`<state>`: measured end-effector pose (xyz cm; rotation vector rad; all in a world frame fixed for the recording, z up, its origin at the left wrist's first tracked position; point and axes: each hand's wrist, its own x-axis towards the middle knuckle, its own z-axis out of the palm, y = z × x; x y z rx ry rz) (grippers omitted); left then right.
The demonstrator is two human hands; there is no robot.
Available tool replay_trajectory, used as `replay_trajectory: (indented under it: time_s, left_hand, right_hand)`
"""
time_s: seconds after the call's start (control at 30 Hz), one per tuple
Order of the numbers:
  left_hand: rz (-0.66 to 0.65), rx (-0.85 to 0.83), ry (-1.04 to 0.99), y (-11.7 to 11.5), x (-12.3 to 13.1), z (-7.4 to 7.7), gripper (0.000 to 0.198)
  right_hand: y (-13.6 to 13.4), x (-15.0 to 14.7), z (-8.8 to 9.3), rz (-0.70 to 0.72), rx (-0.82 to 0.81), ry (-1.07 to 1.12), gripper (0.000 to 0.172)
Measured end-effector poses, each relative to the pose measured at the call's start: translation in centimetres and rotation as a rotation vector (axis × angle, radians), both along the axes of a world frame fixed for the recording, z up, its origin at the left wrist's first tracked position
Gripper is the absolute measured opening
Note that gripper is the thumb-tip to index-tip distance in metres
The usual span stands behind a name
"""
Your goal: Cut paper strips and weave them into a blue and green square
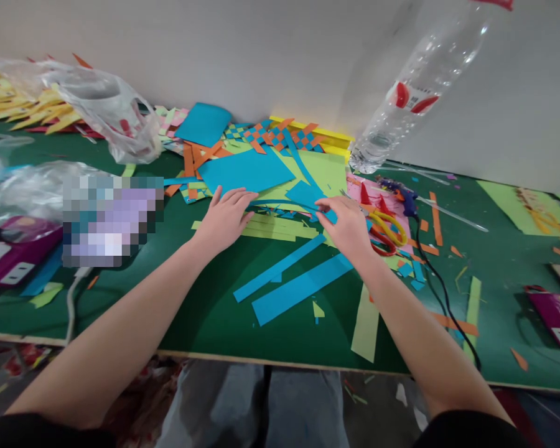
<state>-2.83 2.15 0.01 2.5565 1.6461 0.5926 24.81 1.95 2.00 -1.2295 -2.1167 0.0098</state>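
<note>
Lying near the left edge of the desk point(200, 323), a purple box point(32, 246) sits beside a phone point(114, 218) (its screen is blurred out), with yellow paper points point(32, 109) heaped in the back left corner and a plastic bag point(114, 115) just beside them. Toward the middle, the left hand point(226, 214) is palm down, its grip loosely spread, thumb apart from the fingers, the fingertips at the left end of a thin blue strip point(282, 201). That strip bows between the two hands over the middle of the desk, on the near side of a blue sheet point(245, 171). Along the back edge lie checked weaves point(280, 137) in orange and blue; these look done, or close to it, though loose ends stick out. Nearer the front edge, two flat strips point(303, 289) lie unwoven, and the blue sheet seems largely uncut, so a good deal appears left. The right hand point(348, 224) has its grip pinching the thin blue strip near its right end. Just beyond are scissors point(394, 224) and what looks like a glue gun point(404, 198); a bottle point(408, 102) stands by the back edge. Toward the right edge lies a green sheet point(506, 200), also unwoven.
</note>
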Motion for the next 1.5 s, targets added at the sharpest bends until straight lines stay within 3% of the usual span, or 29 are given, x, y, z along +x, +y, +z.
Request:
replay_trajectory:
  time_s: [0.17,0.43,0.53,0.7,0.93,1.17,1.37,1.5]
  left_hand:
    - [0.013,0.019,-0.010,0.1,-0.1,0.1,0.039]
    - [0.072,0.059,-0.239,0.3,-0.2,0.7,0.022]
    - [0.074,-0.036,-0.367,0.0,-0.1,1.5,0.028]
    - [0.217,-0.260,-0.586,-0.8,0.2,2.4,0.036]
    - [0.163,-0.392,-1.102,-0.2,0.8,1.2,0.031]
    - [0.253,-0.407,-1.323,0.0,0.7,1.0,0.016]
    - [0.246,-0.478,-1.282,-0.6,1.3,1.4,0.021]
    - [0.333,-0.419,-1.164,-0.6,1.2,1.2,0.019]
  right_hand:
    - [-0.6,-0.2,0.8,-0.026,-0.072,0.178,0.025]
    - [0.1,0.3,1.0,-0.082,-0.258,0.604,0.023]
    - [0.7,0.9,0.3,-0.148,-0.284,0.716,0.026]
    - [1.1,1.7,-1.1,-0.203,-0.299,0.828,0.026]
    - [0.8,1.8,-1.4,-0.158,-0.342,1.012,0.026]
    - [0.7,2.0,-1.9,-0.086,-0.395,1.192,0.030]
    - [-0.3,1.1,-1.3,-0.117,-0.507,1.093,0.031]
    - [-0.4,1.4,-1.1,-0.255,-0.382,1.007,0.029]
